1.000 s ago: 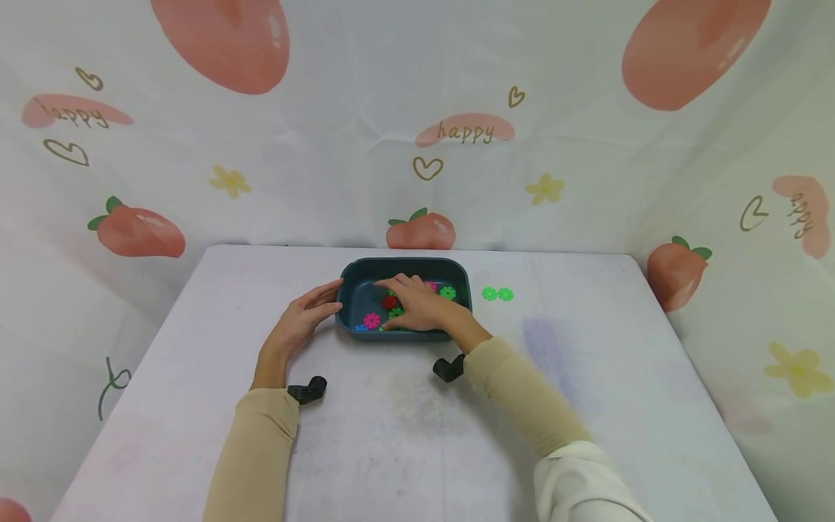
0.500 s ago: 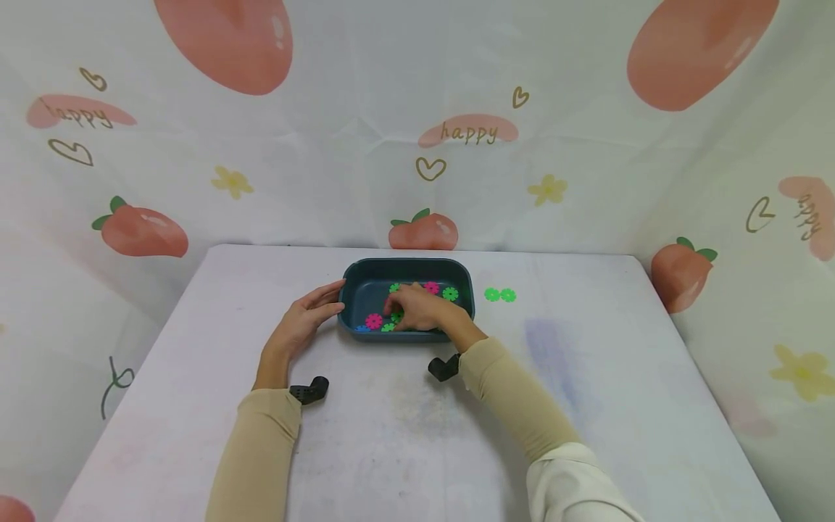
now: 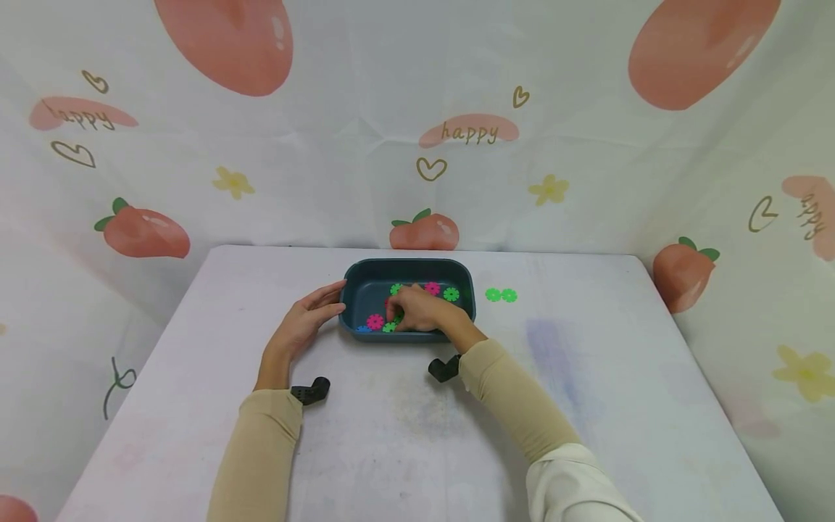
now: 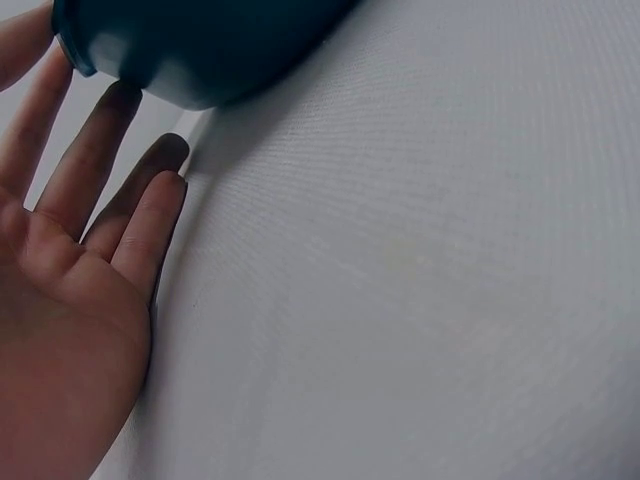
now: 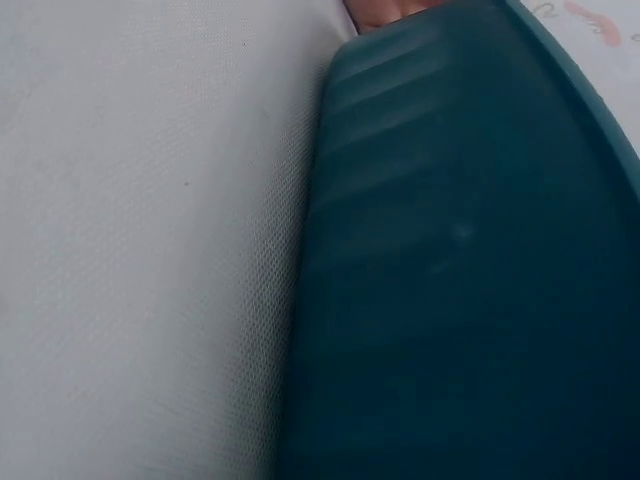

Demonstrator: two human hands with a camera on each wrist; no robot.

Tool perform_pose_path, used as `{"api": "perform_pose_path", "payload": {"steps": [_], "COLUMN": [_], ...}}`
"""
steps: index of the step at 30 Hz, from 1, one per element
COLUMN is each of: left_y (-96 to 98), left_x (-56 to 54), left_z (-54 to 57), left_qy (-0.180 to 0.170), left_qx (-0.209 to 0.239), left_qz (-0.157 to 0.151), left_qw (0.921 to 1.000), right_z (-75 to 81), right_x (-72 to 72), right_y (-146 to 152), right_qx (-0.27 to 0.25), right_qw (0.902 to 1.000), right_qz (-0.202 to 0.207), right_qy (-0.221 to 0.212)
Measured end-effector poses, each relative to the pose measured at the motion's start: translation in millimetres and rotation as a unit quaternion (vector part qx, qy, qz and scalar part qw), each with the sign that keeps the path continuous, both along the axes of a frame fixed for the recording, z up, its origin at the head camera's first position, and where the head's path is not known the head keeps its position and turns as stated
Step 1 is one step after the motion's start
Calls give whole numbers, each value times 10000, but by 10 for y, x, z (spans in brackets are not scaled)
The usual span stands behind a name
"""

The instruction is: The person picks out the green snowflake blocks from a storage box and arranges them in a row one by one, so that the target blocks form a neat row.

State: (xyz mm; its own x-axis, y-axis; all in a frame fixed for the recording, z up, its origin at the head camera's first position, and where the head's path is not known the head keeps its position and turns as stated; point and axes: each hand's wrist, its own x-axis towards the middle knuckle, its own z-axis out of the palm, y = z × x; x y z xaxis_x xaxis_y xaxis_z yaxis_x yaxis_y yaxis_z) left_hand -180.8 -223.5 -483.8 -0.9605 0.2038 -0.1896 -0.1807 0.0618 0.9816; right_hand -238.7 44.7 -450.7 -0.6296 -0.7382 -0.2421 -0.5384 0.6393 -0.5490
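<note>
A dark teal plastic tub point(image 3: 365, 264) stands on the white table with several snowflake-shaped plastic discs inside. Pink discs point(image 3: 375, 321), green discs point(image 3: 451, 293) and a blue disc point(image 3: 363, 329) show along its floor. My left hand point(image 3: 301, 326) lies against the tub's left end, fingers extended; in the left wrist view its fingertips meet the wall of the tub point(image 4: 190, 60). Over the front wall reaches my right hand point(image 3: 420, 308), its fingers bent down among the discs beside a partly covered red one. I cannot tell whether those fingers pinch a disc.
Two green snowflake discs point(image 3: 501, 295) lie side by side on the table point(image 3: 587, 348), right of the tub. A patterned cloth backdrop point(image 3: 339, 145) rises behind the table's far edge. Each wrist carries a small black camera point(image 3: 312, 391).
The right hand's spread fingers have drawn in and bent down among the discs, covering most of the red one. The left hand stays at the tub's end.
</note>
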Motion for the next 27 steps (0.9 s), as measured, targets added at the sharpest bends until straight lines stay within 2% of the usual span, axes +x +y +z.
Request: {"api": "perform_pose_path", "payload": {"steps": [4, 11, 14, 20, 27], "left_y": [20, 18, 3, -1, 12], "left_x": [-9, 5, 15, 21, 16], "left_z": [-6, -1, -2, 3, 3], "left_qy": [22, 11, 14, 20, 36], "left_qx": [-30, -37, -53, -74, -61], "left_qz": [-24, 32, 55, 27, 6], "left_qw": [10000, 10000, 10000, 10000, 10000], "right_z": [-9, 12, 29, 61, 98], "right_x": [-13, 9, 25, 66, 90], "right_y": [71, 148, 151, 192, 314], "right_qx": [-343, -1005, -1245, -1665, -2340], "right_qw": [9986, 9892, 9851, 9768, 9563], "right_qz": [-88, -455, -675, -1168, -1609], "right_qy": [-385, -962, -973, -670, -701]}}
